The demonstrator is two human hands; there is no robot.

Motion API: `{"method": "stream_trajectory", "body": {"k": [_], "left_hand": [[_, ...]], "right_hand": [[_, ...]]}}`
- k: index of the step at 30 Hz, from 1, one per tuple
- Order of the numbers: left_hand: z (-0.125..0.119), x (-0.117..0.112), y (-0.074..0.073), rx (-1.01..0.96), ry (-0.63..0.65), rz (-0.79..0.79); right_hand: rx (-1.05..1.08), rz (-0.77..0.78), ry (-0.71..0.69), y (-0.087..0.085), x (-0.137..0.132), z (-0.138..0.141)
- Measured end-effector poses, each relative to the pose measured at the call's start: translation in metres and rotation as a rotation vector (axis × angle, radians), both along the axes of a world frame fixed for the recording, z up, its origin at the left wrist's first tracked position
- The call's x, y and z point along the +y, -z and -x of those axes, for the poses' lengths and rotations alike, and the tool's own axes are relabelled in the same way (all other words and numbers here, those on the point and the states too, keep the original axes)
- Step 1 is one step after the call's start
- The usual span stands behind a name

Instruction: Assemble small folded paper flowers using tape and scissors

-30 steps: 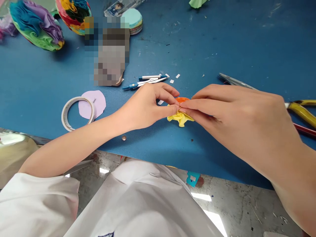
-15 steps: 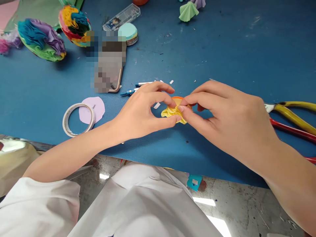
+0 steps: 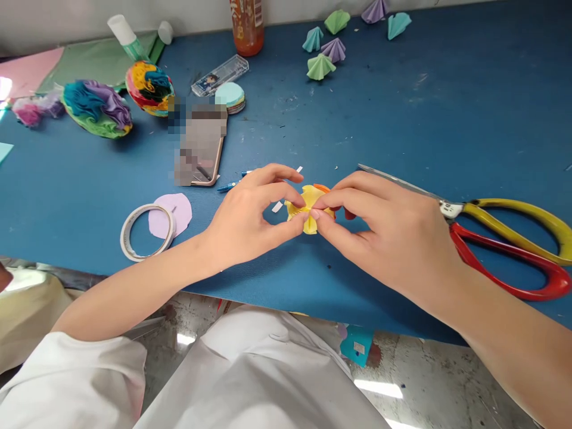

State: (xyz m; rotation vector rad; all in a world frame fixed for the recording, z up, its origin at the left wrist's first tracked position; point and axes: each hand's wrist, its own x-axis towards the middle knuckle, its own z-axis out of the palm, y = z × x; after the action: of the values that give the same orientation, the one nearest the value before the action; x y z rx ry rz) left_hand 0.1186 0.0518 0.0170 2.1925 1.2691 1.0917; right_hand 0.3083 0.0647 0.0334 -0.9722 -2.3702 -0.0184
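Between my two hands, just above the blue table [image 3: 277, 137], is a small piece of folded yellow paper [image 3: 310, 225] with creased, ruffled petals. My left hand [image 3: 252, 214] pinches its left side between thumb and index finger, the other fingers curved above. From the right, my right hand [image 3: 384, 220] pinches the paper near its centre with thumb and fingertips. An orange paper edge [image 3: 320, 187] shows behind the yellow one, partly covered by my right fingers. Large scissors [image 3: 451, 208] with one yellow and one red handle lie beyond my right hand, partly hidden by it.
Left of my arm lie a tape roll [image 3: 126, 241] and a lilac paper circle [image 3: 183, 217]. Farther back are a phone [image 3: 203, 146], stacked paper circles [image 3: 230, 94], two colourful ruffled paper balls [image 3: 96, 110], a glue stick [image 3: 127, 37], a bottle [image 3: 248, 30] and several folded paper pieces [image 3: 320, 67].
The yellow paper has turned and spread into a petal shape between my fingers. My head view has tilted up, so the bottle, glue stick and more of the scissors show.
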Motion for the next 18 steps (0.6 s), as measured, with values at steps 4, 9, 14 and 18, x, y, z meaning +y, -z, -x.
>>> {"method": "stream_trajectory", "body": {"k": [4, 9, 14, 18], "left_hand": [[-0.0004, -0.0012, -0.0008, 0.052, -0.033, -0.041], [0.0, -0.0017, -0.0022, 0.074, -0.061, -0.048], [-0.0008, -0.0036, -0.0042, 0.066, -0.052, -0.106], [-0.0004, -0.0045, -0.005, 0.055, -0.044, -0.138]], "right_hand": [[-0.013, -0.011, -0.01, 0.0005, -0.0032, 0.0018], [-0.029, -0.043, -0.01, -0.0022, -0.0038, 0.0025], [-0.035, -0.069, 0.008, -0.002, -0.003, 0.0018], [-0.023, -0.078, 0.01, -0.0014, -0.003, 0.002]]}}
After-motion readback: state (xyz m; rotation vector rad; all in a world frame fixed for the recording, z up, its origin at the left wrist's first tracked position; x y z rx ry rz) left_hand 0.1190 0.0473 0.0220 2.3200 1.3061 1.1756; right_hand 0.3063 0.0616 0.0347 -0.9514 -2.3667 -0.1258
